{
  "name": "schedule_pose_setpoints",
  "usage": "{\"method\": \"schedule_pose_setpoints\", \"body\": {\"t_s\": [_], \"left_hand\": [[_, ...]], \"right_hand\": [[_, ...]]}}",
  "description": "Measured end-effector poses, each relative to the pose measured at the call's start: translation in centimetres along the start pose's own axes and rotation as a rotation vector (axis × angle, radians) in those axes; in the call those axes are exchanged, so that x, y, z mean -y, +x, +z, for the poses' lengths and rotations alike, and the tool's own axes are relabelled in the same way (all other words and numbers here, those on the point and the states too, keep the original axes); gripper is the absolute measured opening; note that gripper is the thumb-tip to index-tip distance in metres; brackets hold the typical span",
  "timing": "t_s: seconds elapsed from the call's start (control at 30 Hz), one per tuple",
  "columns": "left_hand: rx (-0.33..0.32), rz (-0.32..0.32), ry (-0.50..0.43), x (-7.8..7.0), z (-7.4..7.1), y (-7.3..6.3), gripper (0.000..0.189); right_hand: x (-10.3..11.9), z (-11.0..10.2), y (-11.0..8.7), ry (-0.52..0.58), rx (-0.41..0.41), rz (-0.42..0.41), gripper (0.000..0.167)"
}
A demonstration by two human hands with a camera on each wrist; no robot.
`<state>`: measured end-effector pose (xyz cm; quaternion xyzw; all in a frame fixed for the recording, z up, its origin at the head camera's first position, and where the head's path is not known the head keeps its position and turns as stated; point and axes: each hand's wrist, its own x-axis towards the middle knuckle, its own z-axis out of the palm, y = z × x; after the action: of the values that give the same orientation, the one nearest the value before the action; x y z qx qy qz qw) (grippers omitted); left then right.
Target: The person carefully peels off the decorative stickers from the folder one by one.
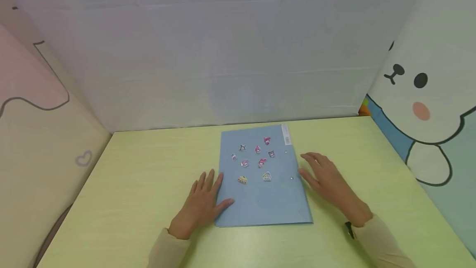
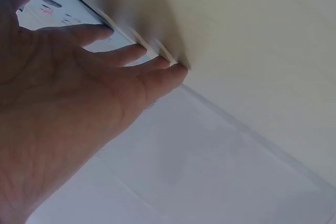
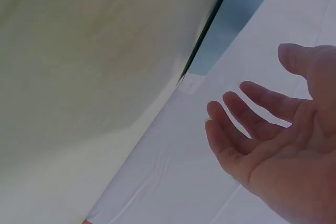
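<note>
A light blue folder (image 1: 275,202) lies flat on the table, with several small cartoon stickers (image 1: 262,162) on its cover. It has two small metal snaps near its right edge and a white barcode label (image 1: 286,134) at its top right corner. At the folder's lower left edge rests my left hand (image 1: 201,204), fingers spread and thumb over the cover. My right hand (image 1: 327,181) hovers beside the right edge with relaxed, slightly bent fingers and nothing in them. In the right wrist view a gap shows between those fingers and the folder (image 3: 231,19).
The pale yellow table (image 1: 160,156) meets a white cloth backdrop (image 1: 223,61) along its far edge. Printed cloth panels stand at both sides, the right one (image 1: 439,107) with a white cartoon animal. A dark item (image 1: 349,230) sits at the right cuff.
</note>
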<state>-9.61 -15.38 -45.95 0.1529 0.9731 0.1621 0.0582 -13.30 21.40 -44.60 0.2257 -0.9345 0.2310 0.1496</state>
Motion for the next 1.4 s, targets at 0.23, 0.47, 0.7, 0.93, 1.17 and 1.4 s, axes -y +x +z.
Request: {"method": "schedule_pose_setpoints", "body": {"t_s": [0.23,0.47,0.7,0.93,1.17,1.4], "left_hand": [[-0.020,0.013,-0.005,0.0,0.1,0.0,0.080],[-0.024,0.016,0.001,0.1,0.2,-0.1,0.080],[-0.024,0.014,0.006,0.2,0.3,-0.2,0.080],[-0.029,0.023,-0.008,0.0,0.1,-0.2,0.080],[-0.037,0.023,-0.009,-0.1,0.1,-0.3,0.080],[-0.033,0.021,-0.010,-0.1,0.2,-0.2,0.080]], "right_hand": [[0.9,0.7,0.8,0.026,-0.041,-0.029,0.034],[1.9,1.3,1.6,0.053,-0.007,-0.035,0.022],[2.8,1.9,2.3,0.086,0.024,-0.036,0.020],[3.6,2.5,2.8,0.115,0.047,-0.052,0.020],[4.4,2.7,3.3,0.122,0.102,-0.040,0.019],[4.8,3.0,3.6,0.120,0.164,-0.047,0.020]]}}
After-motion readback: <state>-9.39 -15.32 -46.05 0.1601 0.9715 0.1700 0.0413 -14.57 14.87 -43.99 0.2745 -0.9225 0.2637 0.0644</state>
